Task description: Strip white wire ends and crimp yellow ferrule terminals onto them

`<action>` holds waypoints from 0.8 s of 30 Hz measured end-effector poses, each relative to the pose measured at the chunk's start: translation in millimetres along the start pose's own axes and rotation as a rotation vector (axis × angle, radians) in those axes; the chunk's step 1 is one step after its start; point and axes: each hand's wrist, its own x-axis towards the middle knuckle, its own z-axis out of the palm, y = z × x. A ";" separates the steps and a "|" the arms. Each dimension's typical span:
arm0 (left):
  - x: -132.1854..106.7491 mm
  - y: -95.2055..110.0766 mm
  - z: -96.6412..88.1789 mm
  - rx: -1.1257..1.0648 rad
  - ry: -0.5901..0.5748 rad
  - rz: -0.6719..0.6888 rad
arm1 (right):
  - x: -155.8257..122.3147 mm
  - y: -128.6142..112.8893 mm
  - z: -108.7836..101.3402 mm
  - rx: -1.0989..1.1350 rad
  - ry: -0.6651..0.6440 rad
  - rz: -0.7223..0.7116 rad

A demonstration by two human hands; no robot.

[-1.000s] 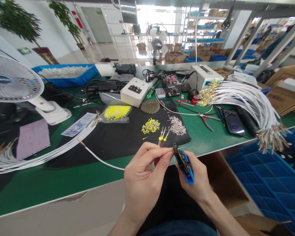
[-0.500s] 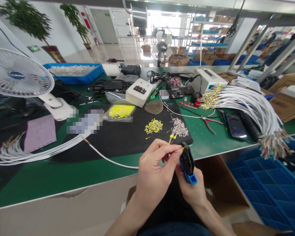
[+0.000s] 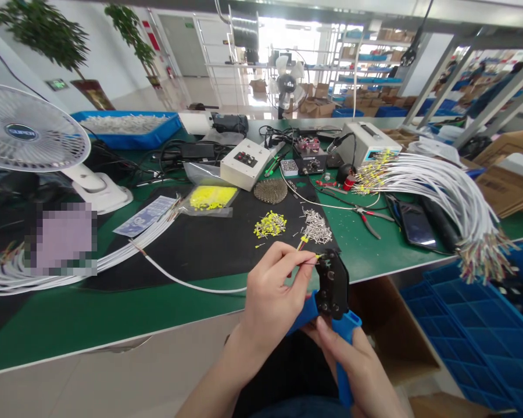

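My left hand (image 3: 275,290) pinches a thin wire of a white cable (image 3: 200,288), whose sheath runs out to the left over the bench. A small yellow terminal (image 3: 317,256) sits at the wire's tip, close by the crimper's jaws. Other wire ends with yellow terminals (image 3: 304,238) stick up behind the fingers. In my right hand (image 3: 353,363) is a crimping tool (image 3: 335,284) with a black head and blue handles, which stand spread apart. Beyond the hands lie a pile of yellow terminals (image 3: 271,224) and a pile of bare metal terminals (image 3: 317,226).
White cables (image 3: 131,255) lie in a bundle at left by a desk fan (image 3: 93,188). A large finished-end cable bundle (image 3: 444,180), red-handled pliers (image 3: 370,225) and a phone (image 3: 416,223) are at right. A bag of yellow pieces (image 3: 211,198) lies behind the mat.
The crimping tool has turned so its side faces me, and its handles have spread apart. My left hand still pinches the wire, with the yellow tip now beside the jaws.
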 end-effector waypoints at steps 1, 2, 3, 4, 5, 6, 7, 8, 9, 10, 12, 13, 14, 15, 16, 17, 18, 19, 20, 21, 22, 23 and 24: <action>0.3 -6.9 2.6 0.031 -0.005 0.008 | -0.1 -0.1 -1.3 0.103 -0.014 0.025; 0.5 -14.9 5.4 0.065 -0.018 0.013 | 0.2 0.0 -3.5 0.185 -0.020 0.037; 0.6 -23.9 8.5 0.099 -0.041 0.021 | 0.5 0.4 -6.7 0.242 -0.020 0.035; 0.4 -33.6 11.9 0.130 -0.075 0.029 | 0.8 1.1 -10.7 0.277 -0.016 0.029; -0.3 -43.6 15.6 0.154 -0.115 0.036 | 1.0 2.3 -15.2 0.295 -0.015 0.022; -1.5 -53.2 19.5 0.176 -0.157 0.043 | 1.3 4.1 -20.3 0.303 -0.014 0.017; -3.1 -61.8 23.4 0.202 -0.201 0.050 | 1.7 6.3 -25.8 0.302 -0.015 0.012; -5.2 -68.8 26.9 0.233 -0.242 0.060 | 2.5 9.1 -31.5 0.295 -0.013 0.012; -7.6 -73.9 29.7 0.267 -0.281 0.070 | 3.5 12.4 -37.4 0.284 -0.009 0.017; -10.0 -76.9 31.5 0.302 -0.317 0.081 | 4.9 15.9 -43.3 0.271 -0.001 0.027; -14.1 -77.9 30.5 0.367 -0.371 0.101 | 7.9 22.8 -54.5 0.261 0.016 0.044; -15.4 -77.2 27.5 0.394 -0.390 0.109 | 9.1 25.8 -59.5 0.264 0.026 0.055; -16.1 -76.7 22.6 0.420 -0.399 0.112 | 9.7 28.3 -64.0 0.267 0.037 0.069; -16.0 -77.0 16.1 0.444 -0.398 0.109 | 9.6 30.1 -67.7 0.268 0.048 0.082; -15.0 -78.8 8.3 0.472 -0.386 0.097 | 8.9 31.3 -70.7 0.264 0.057 0.089; -13.2 -82.1 -0.4 0.503 -0.364 0.078 | 7.6 31.8 -72.8 0.255 0.061 0.088; -10.4 -86.9 -9.5 0.541 -0.335 0.053 | 6.0 31.8 -74.1 0.240 0.060 0.081; -7.0 -92.7 -18.3 0.584 -0.308 0.026 | 4.3 31.5 -74.6 0.226 0.052 0.066; -2.8 -99.0 -26.1 0.628 -0.290 0.003 | 2.7 30.9 -74.5 0.216 0.043 0.049; 1.7 -105.3 -32.6 0.667 -0.293 -0.010 | 1.5 30.2 -74.0 0.207 0.034 0.036; 6.4 -110.9 -37.5 0.702 -0.310 -0.015 | 0.7 29.6 -73.2 0.197 0.025 0.030; 11.0 -115.6 -40.5 0.732 -0.337 -0.012 | 0.3 29.1 -72.3 0.189 0.018 0.030; 15.3 -119.3 -41.9 0.757 -0.371 -0.003 | 0.2 28.6 -71.4 0.182 0.013 0.034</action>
